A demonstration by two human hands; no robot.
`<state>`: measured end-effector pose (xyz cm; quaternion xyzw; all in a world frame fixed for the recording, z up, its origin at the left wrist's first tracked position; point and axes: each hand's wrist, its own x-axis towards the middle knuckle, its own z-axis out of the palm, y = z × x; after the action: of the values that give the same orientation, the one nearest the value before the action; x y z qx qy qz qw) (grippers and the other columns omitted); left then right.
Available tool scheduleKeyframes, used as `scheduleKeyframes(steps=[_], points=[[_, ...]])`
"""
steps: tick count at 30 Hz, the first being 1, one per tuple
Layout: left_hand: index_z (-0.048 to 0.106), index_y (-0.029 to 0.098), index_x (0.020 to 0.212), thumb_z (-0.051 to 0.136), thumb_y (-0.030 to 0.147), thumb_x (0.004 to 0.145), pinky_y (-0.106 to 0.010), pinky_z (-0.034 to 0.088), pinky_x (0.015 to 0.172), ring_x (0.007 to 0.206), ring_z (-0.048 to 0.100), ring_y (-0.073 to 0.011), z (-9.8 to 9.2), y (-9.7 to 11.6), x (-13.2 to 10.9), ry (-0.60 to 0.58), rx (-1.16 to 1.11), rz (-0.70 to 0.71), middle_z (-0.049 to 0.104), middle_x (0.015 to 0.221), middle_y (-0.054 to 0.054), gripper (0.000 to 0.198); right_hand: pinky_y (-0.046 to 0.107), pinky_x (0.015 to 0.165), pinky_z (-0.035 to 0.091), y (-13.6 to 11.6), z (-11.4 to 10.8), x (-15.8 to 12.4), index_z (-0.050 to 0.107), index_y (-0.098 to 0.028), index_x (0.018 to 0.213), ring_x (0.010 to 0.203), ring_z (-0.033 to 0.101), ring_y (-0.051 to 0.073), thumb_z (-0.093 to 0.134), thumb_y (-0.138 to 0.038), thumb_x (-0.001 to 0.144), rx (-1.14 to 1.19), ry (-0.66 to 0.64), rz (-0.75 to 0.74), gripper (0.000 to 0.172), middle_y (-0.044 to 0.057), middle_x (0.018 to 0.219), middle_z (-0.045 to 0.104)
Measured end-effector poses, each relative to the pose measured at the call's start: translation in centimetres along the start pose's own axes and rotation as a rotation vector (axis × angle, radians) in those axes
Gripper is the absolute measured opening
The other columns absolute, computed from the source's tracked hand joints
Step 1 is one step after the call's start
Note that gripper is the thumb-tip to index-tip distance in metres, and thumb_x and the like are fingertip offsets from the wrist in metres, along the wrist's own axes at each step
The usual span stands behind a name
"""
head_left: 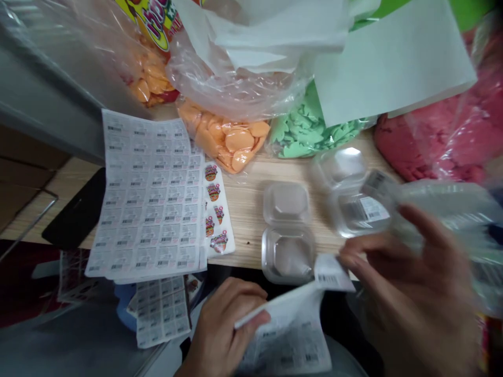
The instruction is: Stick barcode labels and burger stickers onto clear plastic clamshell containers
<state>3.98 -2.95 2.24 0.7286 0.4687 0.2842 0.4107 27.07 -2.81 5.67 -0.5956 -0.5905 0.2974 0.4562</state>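
My left hand (pixel 222 327) grips the edge of a sheet of barcode stickers (pixel 293 335) low in the view, fingers curled on it. My right hand (pixel 408 283) is raised over the table edge with a single barcode sticker (pixel 332 273) pinched at its fingertips. Just beyond those fingers lies a blurred clear plastic clamshell box (pixel 359 212) that bears a barcode label. An open, empty clear clamshell box (pixel 288 233) sits on the wooden table (pixel 247 201) to the left of my right hand.
A large barcode sticker sheet (pixel 151 196) with a strip of colourful logo stickers (pixel 215 209) lies left. Bags of orange chips (pixel 230 139), green shapes (pixel 306 131) and red material (pixel 432 136) line the back. A black phone (pixel 78 212) lies far left. More sticker sheets (pixel 161 311) hang below.
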Motion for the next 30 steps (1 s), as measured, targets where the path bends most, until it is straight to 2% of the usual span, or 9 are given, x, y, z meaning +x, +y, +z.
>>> scheduleKeyframes(steps=[3, 7, 11, 15, 18, 21, 23, 26, 30], points=[[0.066, 0.022, 0.082, 0.051, 0.028, 0.091, -0.027, 0.051, 0.081, 0.094, 0.061, -0.0184, 0.7, -0.1, -0.5, 0.017, 0.215, 0.297, 0.068, 0.100, -0.005, 0.019, 0.031, 0.071, 0.053, 1.6, 1.3, 0.5, 0.031, -0.041, 0.137, 0.076, 0.062, 0.016, 0.060, -0.014, 0.082, 0.172, 0.046, 0.164, 0.068, -0.003, 0.081, 0.061], [0.064, 0.022, 0.080, 0.052, 0.023, 0.090, -0.034, 0.048, 0.094, 0.112, 0.052, -0.0223, 1.8, 0.0, -0.5, 0.019, 0.371, 0.382, 0.063, 0.117, -0.005, 0.015, 0.031, 0.070, 0.052, 2.1, 2.8, 0.4, 0.027, -0.040, 0.139, 0.074, 0.061, 0.014, 0.056, -0.013, 0.084, 0.094, -0.061, 0.170, 0.068, -0.004, 0.082, 0.061], [0.064, 0.021, 0.080, 0.052, 0.025, 0.091, -0.039, 0.043, 0.101, 0.117, 0.049, -0.0238, 2.2, -0.1, 0.3, -0.031, 0.411, 0.402, 0.065, 0.120, -0.004, 0.017, 0.031, 0.073, 0.052, 1.8, 3.3, 0.5, 0.025, -0.039, 0.140, 0.074, 0.061, 0.013, 0.053, -0.009, 0.085, -0.004, -0.105, 0.100, 0.069, -0.004, 0.083, 0.060], [0.064, 0.020, 0.074, 0.056, 0.021, 0.089, -0.038, 0.042, 0.101, 0.113, 0.053, -0.0230, 2.5, 0.0, 1.1, -0.038, 0.507, 0.403, 0.068, 0.117, 0.000, 0.017, 0.029, 0.069, 0.053, 2.0, 3.7, 0.7, 0.017, -0.039, 0.144, 0.071, 0.059, 0.013, 0.052, -0.008, 0.086, -0.327, -0.118, -0.114, 0.075, -0.003, 0.083, 0.060], [0.064, 0.019, 0.074, 0.056, 0.021, 0.089, -0.042, 0.041, 0.103, 0.112, 0.054, -0.0231, 2.9, -0.2, 1.1, -0.006, 0.516, 0.389, 0.068, 0.117, 0.002, 0.018, 0.040, 0.069, 0.052, 2.7, 3.7, 0.5, 0.019, -0.038, 0.145, 0.078, 0.057, 0.021, 0.060, -0.013, 0.083, -0.490, -0.019, -0.179, 0.078, 0.004, 0.095, 0.060], [0.063, 0.019, 0.073, 0.052, 0.021, 0.091, -0.040, 0.046, 0.101, 0.117, 0.052, -0.0240, 3.2, -0.9, 0.6, -0.034, 0.478, 0.394, 0.065, 0.121, -0.001, 0.021, 0.049, 0.077, 0.049, 3.5, 3.4, 0.0, 0.011, -0.035, 0.147, 0.092, 0.055, 0.026, 0.061, -0.010, 0.082, -0.485, 0.090, -0.212, 0.085, 0.010, 0.109, 0.056], [0.063, 0.018, 0.074, 0.051, 0.020, 0.091, -0.039, 0.048, 0.100, 0.123, 0.049, -0.0255, 3.5, -1.6, -0.1, -0.048, 0.466, 0.421, 0.062, 0.125, -0.004, 0.021, 0.048, 0.087, 0.048, 4.0, 3.2, -0.2, 0.006, -0.033, 0.147, 0.104, 0.055, 0.026, 0.062, -0.015, 0.083, -0.407, -0.010, -0.268, 0.087, 0.010, 0.118, 0.055], [0.062, 0.016, 0.079, 0.048, 0.017, 0.092, -0.040, 0.047, 0.102, 0.132, 0.040, -0.0270, 4.0, -2.5, -1.4, -0.017, 0.469, 0.433, 0.052, 0.135, -0.010, 0.019, 0.045, 0.097, 0.045, 4.4, 3.0, -0.4, 0.005, -0.030, 0.148, 0.118, 0.052, 0.024, 0.063, -0.031, 0.084, -0.269, -0.235, -0.290, 0.086, 0.010, 0.129, 0.053], [0.060, 0.016, 0.083, 0.045, 0.015, 0.092, -0.034, 0.035, 0.108, 0.141, 0.021, -0.0212, 4.6, -3.0, -2.4, 0.014, 0.474, 0.419, 0.015, 0.157, -0.008, 0.018, 0.042, 0.097, 0.045, 4.5, 2.7, 0.1, 0.002, -0.029, 0.148, 0.121, 0.051, 0.022, 0.065, -0.033, 0.082, -0.148, -0.291, -0.175, 0.091, 0.012, 0.131, 0.051]])
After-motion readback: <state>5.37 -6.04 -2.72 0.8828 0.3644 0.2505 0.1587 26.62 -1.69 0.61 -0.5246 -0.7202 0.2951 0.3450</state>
